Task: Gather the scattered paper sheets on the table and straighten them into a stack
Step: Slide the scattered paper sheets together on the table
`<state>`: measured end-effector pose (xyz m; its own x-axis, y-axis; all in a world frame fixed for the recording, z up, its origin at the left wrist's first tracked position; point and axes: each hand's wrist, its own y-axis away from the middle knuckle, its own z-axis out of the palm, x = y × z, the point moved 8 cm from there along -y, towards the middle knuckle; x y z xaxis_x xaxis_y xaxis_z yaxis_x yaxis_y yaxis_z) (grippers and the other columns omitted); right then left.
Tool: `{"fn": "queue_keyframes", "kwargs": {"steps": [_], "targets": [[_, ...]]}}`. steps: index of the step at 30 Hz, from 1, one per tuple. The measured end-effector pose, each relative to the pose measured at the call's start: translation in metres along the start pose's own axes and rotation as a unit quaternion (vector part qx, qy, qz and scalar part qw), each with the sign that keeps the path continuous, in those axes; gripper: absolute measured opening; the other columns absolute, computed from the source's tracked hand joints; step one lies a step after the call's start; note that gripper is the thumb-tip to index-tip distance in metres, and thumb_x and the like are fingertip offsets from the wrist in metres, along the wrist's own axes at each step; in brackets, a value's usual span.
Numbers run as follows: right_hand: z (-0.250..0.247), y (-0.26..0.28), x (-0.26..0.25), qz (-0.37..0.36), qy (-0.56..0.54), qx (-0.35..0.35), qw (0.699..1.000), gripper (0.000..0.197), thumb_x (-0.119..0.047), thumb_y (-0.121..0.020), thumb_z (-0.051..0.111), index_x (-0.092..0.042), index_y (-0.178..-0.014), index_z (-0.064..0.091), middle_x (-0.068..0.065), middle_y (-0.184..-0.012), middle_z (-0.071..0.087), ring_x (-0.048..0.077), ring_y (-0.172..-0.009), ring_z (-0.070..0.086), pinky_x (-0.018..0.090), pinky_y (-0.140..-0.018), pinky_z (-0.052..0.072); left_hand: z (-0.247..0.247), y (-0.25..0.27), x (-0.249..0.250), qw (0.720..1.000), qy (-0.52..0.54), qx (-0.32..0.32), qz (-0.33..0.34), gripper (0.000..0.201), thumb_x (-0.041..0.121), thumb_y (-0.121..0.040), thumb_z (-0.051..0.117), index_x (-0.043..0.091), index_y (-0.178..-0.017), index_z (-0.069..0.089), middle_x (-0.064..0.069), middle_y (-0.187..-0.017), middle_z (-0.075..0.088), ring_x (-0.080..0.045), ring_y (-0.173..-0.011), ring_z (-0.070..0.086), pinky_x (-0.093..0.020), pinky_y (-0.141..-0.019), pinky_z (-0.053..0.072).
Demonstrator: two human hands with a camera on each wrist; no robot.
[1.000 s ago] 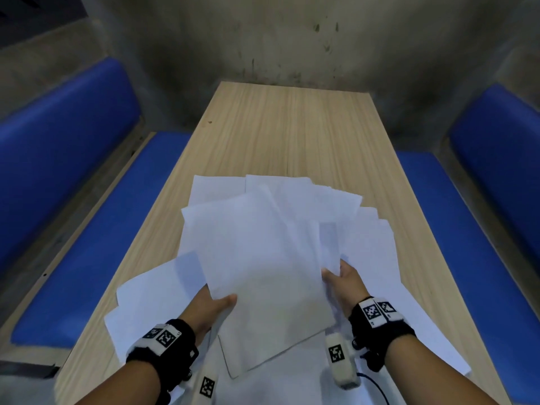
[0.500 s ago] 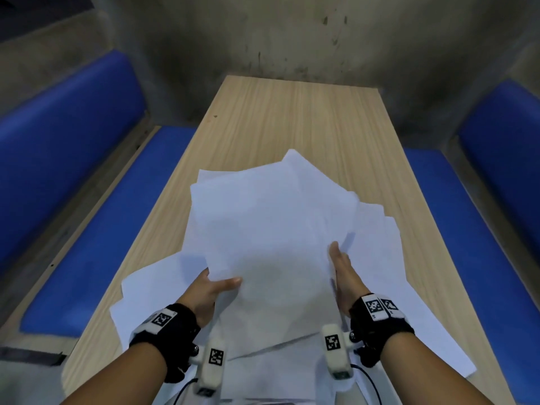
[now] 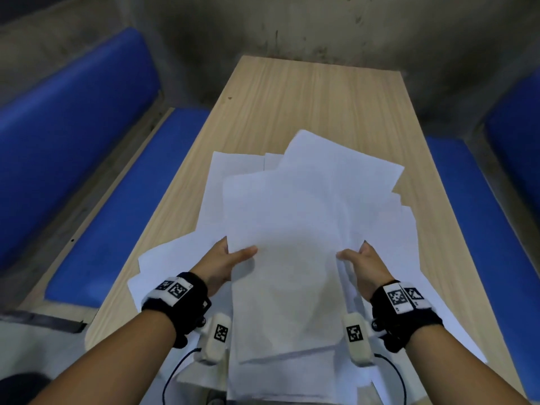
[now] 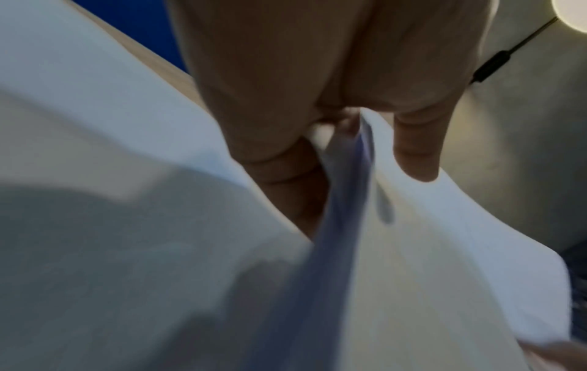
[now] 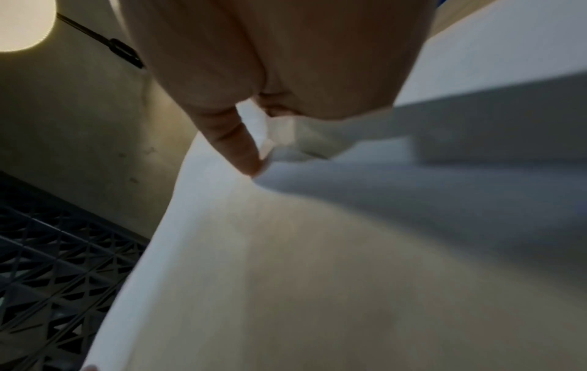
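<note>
A loose bundle of white paper sheets (image 3: pixel 292 229) is lifted off the wooden table (image 3: pixel 315 97), its corners fanned out at the far end. My left hand (image 3: pixel 225 260) grips the bundle's left edge, thumb on top, fingers underneath. My right hand (image 3: pixel 362 263) pinches the right edge the same way. In the left wrist view the paper sheets (image 4: pixel 428 251) run between thumb and fingers. The right wrist view shows the thumb pressed onto the paper sheets (image 5: pixel 317 276). More loose sheets (image 3: pixel 163 267) lie flat on the table under and around the bundle.
Blue padded benches (image 3: pixel 122 206) run along both sides of the table, the right bench (image 3: pixel 479 217) close to the table edge. A grey concrete wall (image 3: pixel 292 24) closes the far end. The far half of the tabletop shows bare wood.
Both hands have drawn the sheets together and lifted the bundle. The right hand shifted from pressing the edge to pinching it with the thumb on top. The head view tilted slightly.
</note>
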<state>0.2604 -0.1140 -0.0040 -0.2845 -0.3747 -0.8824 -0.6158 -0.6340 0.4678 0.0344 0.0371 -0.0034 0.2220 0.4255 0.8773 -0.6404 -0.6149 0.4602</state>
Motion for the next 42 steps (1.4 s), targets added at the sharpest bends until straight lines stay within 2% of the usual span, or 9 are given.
{"fn": "queue_keyframes", "kwargs": {"steps": [8,12,15,18,20,25,28,35,42], "targets": [[-0.041,0.018,0.0,-0.037,0.12,0.072,0.989,0.006,-0.002,-0.084,0.065,-0.004,-0.089,0.064,0.002,-0.064,0.067,0.022,-0.063,0.054,0.025,-0.056,0.04,-0.004,0.006,0.003,0.99,-0.123,0.055,0.033,0.016,0.029,-0.09,0.061,0.022,-0.104,0.067,0.004,-0.102,0.068,-0.017,-0.086,0.063,-0.024,-0.072,0.055],[-0.091,0.029,0.0,-0.025,0.101,0.154,0.983,0.028,0.001,-0.086,0.061,0.013,-0.111,0.06,0.021,-0.1,0.064,0.025,-0.081,0.058,0.032,-0.078,0.041,-0.086,0.009,-0.005,0.835,-0.512,0.201,0.01,0.073,0.049,-0.082,0.063,0.022,-0.145,0.037,-0.002,-0.157,0.027,-0.022,-0.142,0.03,-0.042,-0.113,0.029],[-0.09,0.039,-0.002,-0.018,0.088,0.158,0.983,0.025,0.003,-0.087,0.059,0.01,-0.111,0.06,0.024,-0.112,0.062,0.024,-0.091,0.055,0.028,-0.078,0.042,-0.125,-0.003,-0.015,0.769,-0.615,0.163,-0.061,0.112,0.069,-0.07,0.061,0.028,-0.154,0.0,0.003,-0.164,-0.007,-0.024,-0.151,-0.006,-0.058,-0.117,0.003],[-0.085,0.04,0.003,-0.001,0.081,0.171,0.982,0.024,0.003,-0.088,0.057,0.008,-0.111,0.059,0.015,-0.109,0.061,0.023,-0.088,0.054,0.019,-0.055,0.049,-0.134,-0.017,-0.019,0.727,-0.671,0.109,-0.1,0.128,0.079,-0.055,0.063,0.028,-0.153,-0.001,-0.003,-0.161,0.012,-0.029,-0.149,0.009,-0.063,-0.114,0.007],[-0.085,0.034,0.014,0.016,0.083,0.185,0.979,0.032,-0.003,-0.085,0.061,0.01,-0.114,0.059,0.02,-0.112,0.066,0.026,-0.087,0.059,0.022,-0.07,0.05,-0.13,-0.019,-0.013,0.71,-0.687,0.115,-0.104,0.125,0.078,-0.051,0.067,0.022,-0.15,0.015,-0.007,-0.147,0.038,-0.032,-0.137,0.032,-0.056,-0.109,0.024],[-0.08,0.027,0.026,0.029,0.072,0.201,0.976,0.028,0.001,-0.084,0.06,0.002,-0.112,0.059,0.019,-0.104,0.064,0.028,-0.087,0.06,0.034,-0.082,0.043,-0.117,-0.006,-0.014,0.749,-0.64,0.133,-0.108,0.105,0.055,-0.06,0.08,0.013,-0.14,0.027,-0.01,-0.118,0.062,-0.031,-0.101,0.063,-0.042,-0.078,0.055],[-0.079,0.026,0.027,0.026,0.076,0.205,0.975,0.034,0.001,-0.085,0.06,0.005,-0.119,0.057,0.017,-0.102,0.062,0.028,-0.089,0.059,0.033,-0.083,0.042,-0.109,0.007,-0.009,0.774,-0.61,0.138,-0.1,0.08,0.039,-0.073,0.077,0.011,-0.138,0.039,-0.011,-0.124,0.062,-0.031,-0.107,0.062,-0.039,-0.084,0.053],[-0.1,0.03,0.014,0.011,0.029,0.21,0.977,0.037,0.003,-0.085,0.061,0.008,-0.122,0.055,0.014,-0.107,0.059,0.028,-0.095,0.057,0.035,-0.087,0.041,-0.11,0.031,0.029,0.931,-0.309,0.189,-0.036,0.037,0.021,-0.083,0.071,0.009,-0.117,0.064,-0.007,-0.108,0.069,-0.028,-0.098,0.066,-0.033,-0.085,0.049],[-0.115,0.002,0.045,0.006,0.034,0.237,0.971,0.046,-0.007,-0.073,0.067,0.002,-0.117,0.06,0.02,-0.11,0.069,0.036,-0.098,0.067,0.052,-0.095,0.05,-0.035,-0.011,-0.029,0.92,-0.273,0.256,-0.113,0.065,0.025,-0.066,0.072,0.001,-0.123,0.054,-0.02,-0.13,0.054,-0.037,-0.111,0.06,-0.038,-0.089,0.052]]}}
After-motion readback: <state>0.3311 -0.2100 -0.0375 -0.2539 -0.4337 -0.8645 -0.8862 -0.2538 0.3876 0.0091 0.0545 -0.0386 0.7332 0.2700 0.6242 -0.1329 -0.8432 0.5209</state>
